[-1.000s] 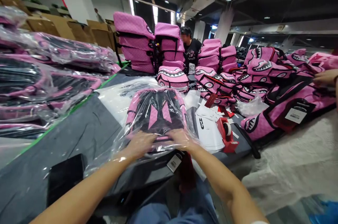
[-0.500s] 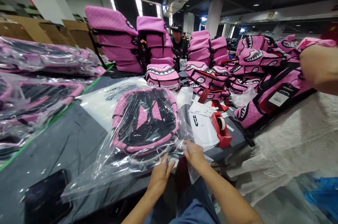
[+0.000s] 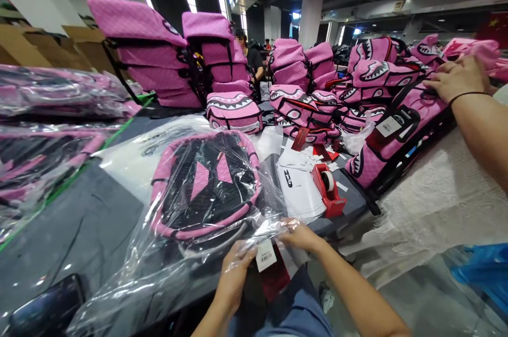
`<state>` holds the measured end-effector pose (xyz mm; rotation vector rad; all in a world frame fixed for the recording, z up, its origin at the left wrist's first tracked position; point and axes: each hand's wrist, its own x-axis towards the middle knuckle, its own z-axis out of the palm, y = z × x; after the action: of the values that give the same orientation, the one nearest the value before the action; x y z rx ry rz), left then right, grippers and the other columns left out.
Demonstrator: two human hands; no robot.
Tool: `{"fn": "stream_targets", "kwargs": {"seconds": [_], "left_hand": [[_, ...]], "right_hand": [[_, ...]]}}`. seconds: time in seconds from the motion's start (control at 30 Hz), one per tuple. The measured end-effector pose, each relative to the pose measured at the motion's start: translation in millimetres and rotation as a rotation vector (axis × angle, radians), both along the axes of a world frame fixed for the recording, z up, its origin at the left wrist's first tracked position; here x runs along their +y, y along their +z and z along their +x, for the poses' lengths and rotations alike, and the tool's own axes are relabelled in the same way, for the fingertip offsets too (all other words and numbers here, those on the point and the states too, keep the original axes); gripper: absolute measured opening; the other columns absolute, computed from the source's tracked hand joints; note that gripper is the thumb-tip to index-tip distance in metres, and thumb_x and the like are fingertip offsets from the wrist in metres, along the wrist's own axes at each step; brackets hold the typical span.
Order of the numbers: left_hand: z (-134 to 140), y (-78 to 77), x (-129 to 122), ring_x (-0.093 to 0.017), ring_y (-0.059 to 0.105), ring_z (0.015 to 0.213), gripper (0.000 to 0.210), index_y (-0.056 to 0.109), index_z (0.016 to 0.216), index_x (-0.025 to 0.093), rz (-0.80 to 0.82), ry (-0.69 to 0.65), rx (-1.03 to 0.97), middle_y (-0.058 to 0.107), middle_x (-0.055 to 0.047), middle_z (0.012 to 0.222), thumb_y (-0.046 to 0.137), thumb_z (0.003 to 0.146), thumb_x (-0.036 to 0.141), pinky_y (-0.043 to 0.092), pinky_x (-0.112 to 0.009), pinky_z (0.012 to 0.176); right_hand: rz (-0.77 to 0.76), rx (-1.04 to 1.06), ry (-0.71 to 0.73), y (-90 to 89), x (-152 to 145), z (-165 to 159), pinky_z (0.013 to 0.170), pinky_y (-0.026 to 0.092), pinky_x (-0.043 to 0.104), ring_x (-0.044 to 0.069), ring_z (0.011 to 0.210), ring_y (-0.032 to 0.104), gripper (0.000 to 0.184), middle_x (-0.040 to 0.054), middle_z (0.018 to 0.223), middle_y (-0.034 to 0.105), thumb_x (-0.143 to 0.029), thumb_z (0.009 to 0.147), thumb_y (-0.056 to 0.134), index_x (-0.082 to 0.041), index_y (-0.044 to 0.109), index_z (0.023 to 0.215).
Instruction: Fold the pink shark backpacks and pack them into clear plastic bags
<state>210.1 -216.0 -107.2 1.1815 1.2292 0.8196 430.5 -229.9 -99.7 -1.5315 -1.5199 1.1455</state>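
A pink and black backpack (image 3: 169, 189) lies inside a clear plastic bag (image 3: 123, 279) on the grey table. At the near edge of the bag, my left hand (image 3: 237, 267) is closed on the plastic. My right hand (image 3: 298, 235) pinches the same plastic a little farther to the right. Between my hands hangs a white barcode label (image 3: 265, 255) on a dark red tag (image 3: 277, 276), below the bag's edge. Some fingertips are partly covered by shiny plastic.
A red tape dispenser (image 3: 328, 190) and white printed bags (image 3: 299, 194) lie to the right. Stacked pink backpacks (image 3: 148, 70) stand behind. Another person's hand (image 3: 462, 79) rests on a tagged pink backpack (image 3: 413, 115) at right. A dark phone-like object (image 3: 47, 308) lies front left.
My hands have spread slightly apart with the bag's edge, and the barcode label now shows between them. The other person's hand has come onto the tagged backpack. The view has shifted.
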Motion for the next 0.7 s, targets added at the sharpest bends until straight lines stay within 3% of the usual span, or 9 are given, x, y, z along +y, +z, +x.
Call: {"fn": "stream_targets", "kwargs": {"seconds": [0.13, 0.23, 0.3, 0.37, 0.43, 0.5, 0.53, 0.63, 0.7], "left_hand": [[0, 18.5, -6, -0.017, 0.062, 0.069, 0.056, 0.056, 0.077, 0.022, -0.165, 0.033, -0.239, 0.065, 0.003, 0.071, 0.087, 0.053, 0.061, 0.049, -0.028, 0.067], [6, 16.3, -4, -0.016, 0.059, 0.065, 0.058, 0.046, 0.073, 0.024, -0.086, -0.071, -0.171, 0.060, 0.004, 0.066, 0.077, 0.061, 0.072, 0.049, -0.028, 0.065], [8, 8.8, -3, -0.016, 0.054, 0.058, 0.059, 0.043, 0.071, 0.025, -0.012, -0.094, -0.079, 0.053, 0.005, 0.059, 0.070, 0.065, 0.077, 0.045, -0.027, 0.058], [8, 2.4, -2, -0.017, 0.053, 0.058, 0.051, 0.047, 0.068, 0.024, 0.114, -0.134, 0.067, 0.051, 0.004, 0.058, 0.069, 0.071, 0.070, 0.041, -0.027, 0.056], [4, 1.6, -1, -0.019, 0.058, 0.062, 0.033, 0.058, 0.073, 0.022, 0.354, -0.303, 0.404, 0.060, -0.001, 0.068, 0.064, 0.083, 0.054, 0.041, -0.028, 0.058], [0, 8.2, 3, -0.022, 0.064, 0.067, 0.019, 0.067, 0.094, 0.022, 0.594, -0.512, 0.788, 0.069, -0.006, 0.084, 0.054, 0.092, 0.036, 0.045, -0.030, 0.060], [-1, 14.0, 6, -0.024, 0.067, 0.071, 0.022, 0.068, 0.106, 0.022, 0.695, -0.582, 0.924, 0.071, -0.008, 0.090, 0.051, 0.093, 0.028, 0.047, -0.032, 0.062], [3, 36.1, 23, -0.029, 0.069, 0.099, 0.037, 0.062, 0.127, 0.020, 1.025, -0.687, 0.985, 0.071, -0.013, 0.112, 0.051, 0.092, 0.014, 0.054, -0.040, 0.085], [12, 50.2, 38, -0.029, 0.061, 0.124, 0.043, 0.062, 0.130, 0.024, 1.294, -0.874, 0.883, 0.066, -0.012, 0.131, 0.050, 0.091, 0.009, 0.046, -0.045, 0.106]], "right_hand": [[-0.084, 0.378, 0.043, 8.1, -17, -8, 0.082, 0.051, 0.032, 0.017, 0.080, 0.063, 0.040, -0.0003, 0.083, 0.069, -0.056, 0.076, 0.077, -0.018, 0.071, 0.089], [-0.181, 0.655, -0.042, 11.9, -32, -21, 0.086, 0.053, 0.038, 0.021, 0.083, 0.068, 0.057, 0.0044, 0.085, 0.073, -0.071, 0.073, 0.075, -0.016, 0.074, 0.090], [-0.222, 0.718, -0.099, 8.8, -40, -28, 0.084, 0.054, 0.038, 0.023, 0.082, 0.070, 0.063, 0.0066, 0.084, 0.074, -0.075, 0.075, 0.072, -0.014, 0.074, 0.091], [-0.216, 0.632, -0.124, 2.0, -48, -34, 0.081, 0.053, 0.035, 0.022, 0.081, 0.070, 0.058, 0.0053, 0.084, 0.074, -0.069, 0.076, 0.074, -0.014, 0.074, 0.094], [-0.191, 0.406, -0.156, -5.1, -54, -39, 0.076, 0.051, 0.030, 0.020, 0.079, 0.068, 0.041, 0.0018, 0.082, 0.074, -0.049, 0.073, 0.081, -0.015, 0.074, 0.095], [-0.159, 0.132, -0.229, -9.6, -60, -44, 0.069, 0.046, 0.025, 0.018, 0.075, 0.065, 0.024, -0.0004, 0.078, 0.072, -0.028, 0.070, 0.079, -0.016, 0.073, 0.091], [-0.134, 0.012, -0.274, -10.5, -62, -46, 0.066, 0.044, 0.024, 0.018, 0.073, 0.064, 0.019, -0.0004, 0.078, 0.072, -0.021, 0.071, 0.075, -0.016, 0.073, 0.089], [-0.041, -0.241, -0.343, -10.4, -73, -54, 0.062, 0.039, 0.022, 0.016, 0.069, 0.063, 0.012, 0.0004, 0.076, 0.071, -0.016, 0.077, 0.067, -0.017, 0.070, 0.089], [-0.018, -0.375, -0.342, -10.0, -85, -61, 0.058, 0.036, 0.022, 0.016, 0.064, 0.063, 0.012, 0.0004, 0.071, 0.070, -0.017, 0.082, 0.065, -0.019, 0.069, 0.092]]}}
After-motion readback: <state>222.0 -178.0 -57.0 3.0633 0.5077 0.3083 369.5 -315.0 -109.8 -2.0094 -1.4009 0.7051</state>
